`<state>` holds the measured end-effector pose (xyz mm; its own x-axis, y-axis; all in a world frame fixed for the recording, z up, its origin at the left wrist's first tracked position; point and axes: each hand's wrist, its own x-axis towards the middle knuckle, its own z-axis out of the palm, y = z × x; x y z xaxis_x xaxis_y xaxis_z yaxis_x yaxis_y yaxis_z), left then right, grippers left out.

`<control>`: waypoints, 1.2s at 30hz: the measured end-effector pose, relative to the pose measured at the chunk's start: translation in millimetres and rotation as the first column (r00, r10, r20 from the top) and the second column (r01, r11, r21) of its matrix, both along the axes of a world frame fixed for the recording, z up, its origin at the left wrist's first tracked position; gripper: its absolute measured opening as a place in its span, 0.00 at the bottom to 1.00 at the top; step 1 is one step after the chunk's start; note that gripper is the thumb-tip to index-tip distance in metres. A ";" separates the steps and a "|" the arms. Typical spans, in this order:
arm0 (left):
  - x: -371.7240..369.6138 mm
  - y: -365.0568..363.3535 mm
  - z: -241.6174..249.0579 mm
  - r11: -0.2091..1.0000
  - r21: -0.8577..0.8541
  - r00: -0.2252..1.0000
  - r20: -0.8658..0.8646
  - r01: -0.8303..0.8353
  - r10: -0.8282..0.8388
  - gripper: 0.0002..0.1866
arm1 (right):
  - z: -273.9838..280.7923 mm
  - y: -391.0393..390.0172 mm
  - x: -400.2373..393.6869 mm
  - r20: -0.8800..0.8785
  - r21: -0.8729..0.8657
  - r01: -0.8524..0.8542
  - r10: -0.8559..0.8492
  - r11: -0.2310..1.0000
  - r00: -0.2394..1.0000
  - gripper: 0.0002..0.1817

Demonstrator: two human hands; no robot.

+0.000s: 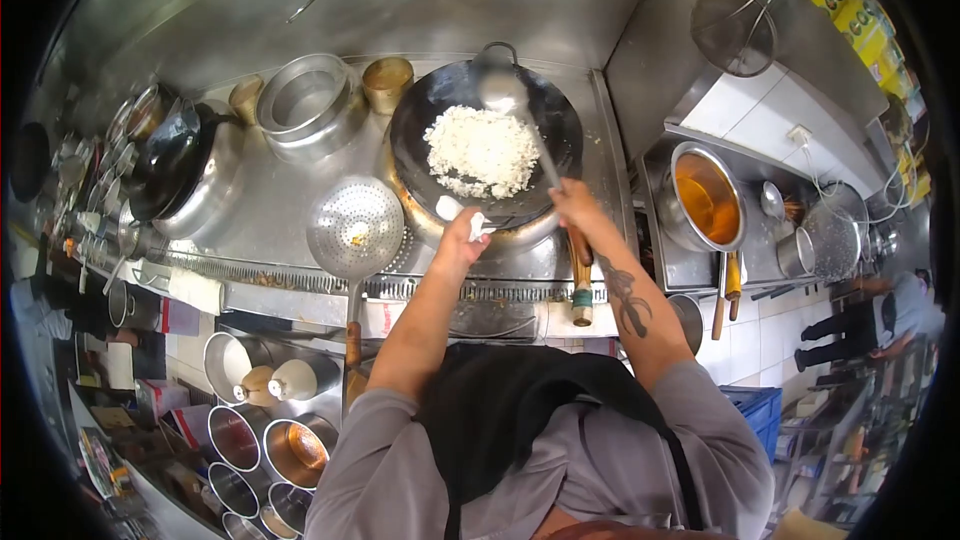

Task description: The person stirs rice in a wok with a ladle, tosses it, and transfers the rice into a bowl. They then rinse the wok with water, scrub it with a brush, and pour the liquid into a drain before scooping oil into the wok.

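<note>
A black wok (410, 140) sits on the stove with a mound of white rice (482, 152) in it. My left hand (462, 243) is closed on a white cloth (451, 209) at the wok's near edge; the wok's handle there is hidden. My right hand (578, 206) grips the handle of a metal ladle (503, 91), whose bowl is over the rice's far side, slightly blurred. Just below my right hand, a wooden-handled tool (582, 290) lies at the stove's front edge.
Left of the wok lie a perforated skimmer (356, 227), nested metal pots (308, 100) and stacked woks (205, 180). At right stand a pot of orange liquid (706, 200) and a hanging strainer (735, 35). Another person (885, 315) is at far right.
</note>
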<state>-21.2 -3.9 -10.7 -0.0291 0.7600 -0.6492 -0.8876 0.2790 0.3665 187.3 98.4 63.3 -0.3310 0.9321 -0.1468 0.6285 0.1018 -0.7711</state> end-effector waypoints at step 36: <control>61.7 -117.0 53.4 0.999 -0.052 0.999 0.036 -0.017 0.019 0.08 | 174.3 -101.4 112.2 0.455 0.204 -0.414 0.289 0.887 0.843 0.19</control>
<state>40.5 -120.9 42.7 -0.0179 0.7250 -0.6885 -0.9051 0.2809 0.3192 299.5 -3.0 237.6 -0.6147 0.7839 -0.0874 0.7527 0.5499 -0.3621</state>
